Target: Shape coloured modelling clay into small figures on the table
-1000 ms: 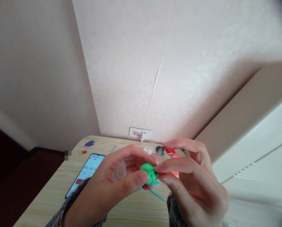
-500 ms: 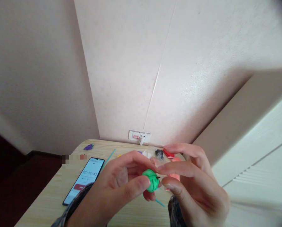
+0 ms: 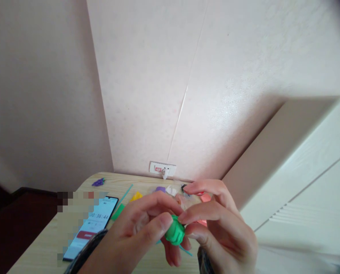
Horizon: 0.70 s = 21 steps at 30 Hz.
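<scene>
Left hand (image 3: 135, 236) comes in from the lower left with its fingers curled, thumb and forefinger pinched on the green clay lump (image 3: 174, 233), which sits between the two hands above the near part of the wooden table (image 3: 44, 247). Right hand (image 3: 221, 236) meets it from the other side, its forefinger and thumb tips pressed onto the right face of the same lump, the other fingers half bent above.

Compared with half a second ago, both hands have sunk lower in the view and drifted slightly left, and the lump has turned: the small dark spot seen on its right edge no longer shows. The left thumb now covers more of the lump's left side.

Taking the lump as the landmark, the smartphone (image 3: 90, 228) lies well to its left on the table, its screen showing a timer that has ticked on by one second. A purple clay piece (image 3: 98, 182) rests far to the upper left, near the table's back edge. A yellow piece (image 3: 136, 196) and a teal stick (image 3: 125, 194) lie above and left of the lump. A wall socket (image 3: 162, 168) sits on the wall directly above it, and a pink piece (image 3: 205, 197) shows above and to the right, partly hidden by the right fingers.
</scene>
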Each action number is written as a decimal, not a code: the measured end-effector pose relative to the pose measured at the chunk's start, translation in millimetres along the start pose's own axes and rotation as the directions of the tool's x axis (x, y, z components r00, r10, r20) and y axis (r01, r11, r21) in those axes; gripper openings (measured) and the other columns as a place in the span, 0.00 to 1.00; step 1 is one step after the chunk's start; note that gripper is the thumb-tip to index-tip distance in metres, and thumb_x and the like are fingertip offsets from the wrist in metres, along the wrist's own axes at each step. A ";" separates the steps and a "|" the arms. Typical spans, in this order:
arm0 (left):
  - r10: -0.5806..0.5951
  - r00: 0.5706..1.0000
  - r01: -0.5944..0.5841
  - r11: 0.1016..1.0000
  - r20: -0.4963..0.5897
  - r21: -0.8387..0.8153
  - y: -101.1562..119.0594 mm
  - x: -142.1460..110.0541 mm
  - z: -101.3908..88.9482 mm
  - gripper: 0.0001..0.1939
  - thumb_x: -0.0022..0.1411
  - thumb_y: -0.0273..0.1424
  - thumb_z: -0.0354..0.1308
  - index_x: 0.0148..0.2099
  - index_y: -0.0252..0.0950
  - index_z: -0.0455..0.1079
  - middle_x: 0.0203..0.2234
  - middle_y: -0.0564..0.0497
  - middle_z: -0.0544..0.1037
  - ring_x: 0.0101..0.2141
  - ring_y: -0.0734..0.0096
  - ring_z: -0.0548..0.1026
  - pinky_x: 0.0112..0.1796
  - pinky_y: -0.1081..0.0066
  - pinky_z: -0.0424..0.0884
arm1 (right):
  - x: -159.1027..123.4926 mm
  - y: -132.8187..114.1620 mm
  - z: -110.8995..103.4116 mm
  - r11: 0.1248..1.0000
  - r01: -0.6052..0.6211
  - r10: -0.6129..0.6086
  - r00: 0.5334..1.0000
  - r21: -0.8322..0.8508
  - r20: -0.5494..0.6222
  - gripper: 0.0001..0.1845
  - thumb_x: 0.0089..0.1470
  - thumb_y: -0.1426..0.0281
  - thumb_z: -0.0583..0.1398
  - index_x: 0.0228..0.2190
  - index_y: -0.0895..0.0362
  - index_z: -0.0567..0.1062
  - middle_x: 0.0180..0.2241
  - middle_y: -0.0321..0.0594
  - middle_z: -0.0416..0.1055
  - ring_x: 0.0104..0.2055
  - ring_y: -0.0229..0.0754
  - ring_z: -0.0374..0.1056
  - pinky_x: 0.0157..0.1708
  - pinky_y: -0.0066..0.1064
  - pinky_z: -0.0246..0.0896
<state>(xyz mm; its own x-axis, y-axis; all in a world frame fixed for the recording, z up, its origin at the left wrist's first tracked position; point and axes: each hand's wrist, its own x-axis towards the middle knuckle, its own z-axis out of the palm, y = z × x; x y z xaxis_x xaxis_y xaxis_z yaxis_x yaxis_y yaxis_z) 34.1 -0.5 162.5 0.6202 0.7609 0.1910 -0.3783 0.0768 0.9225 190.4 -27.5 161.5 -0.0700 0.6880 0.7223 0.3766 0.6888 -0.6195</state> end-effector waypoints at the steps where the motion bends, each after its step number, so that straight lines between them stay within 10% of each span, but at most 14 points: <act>1: -0.002 1.000 0.002 1.000 0.002 0.005 0.2 0.0 0.3 0.10 0.59 0.37 0.53 0.35 0.36 0.69 0.22 0.55 0.73 0.21 0.78 0.71 0.25 0.77 0.66 | 0.7 0.1 -0.4 1.000 0.008 -0.008 1.000 0.003 0.009 0.05 0.54 0.67 0.57 0.30 0.51 0.74 0.41 0.37 0.63 0.35 0.37 0.67 0.34 0.31 0.66; 21: -0.003 0.998 0.007 0.997 -0.061 0.075 3.8 -5.3 2.6 0.14 0.56 0.42 0.55 0.36 0.37 0.67 0.23 0.55 0.69 0.22 0.78 0.65 0.25 0.78 0.63 | -1.0 -5.2 -0.8 0.994 0.037 -0.028 0.996 -0.107 0.085 0.13 0.51 0.59 0.57 0.39 0.48 0.71 0.44 0.40 0.62 0.45 0.44 0.62 0.39 0.34 0.63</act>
<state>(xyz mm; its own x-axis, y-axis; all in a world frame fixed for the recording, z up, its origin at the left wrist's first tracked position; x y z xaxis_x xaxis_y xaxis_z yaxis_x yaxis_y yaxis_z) 31.1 -6.0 165.8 0.5778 0.7988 0.1675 -0.3212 0.0338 0.9464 189.2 -32.0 164.2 -0.1592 0.6851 0.7108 0.4702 0.6857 -0.5556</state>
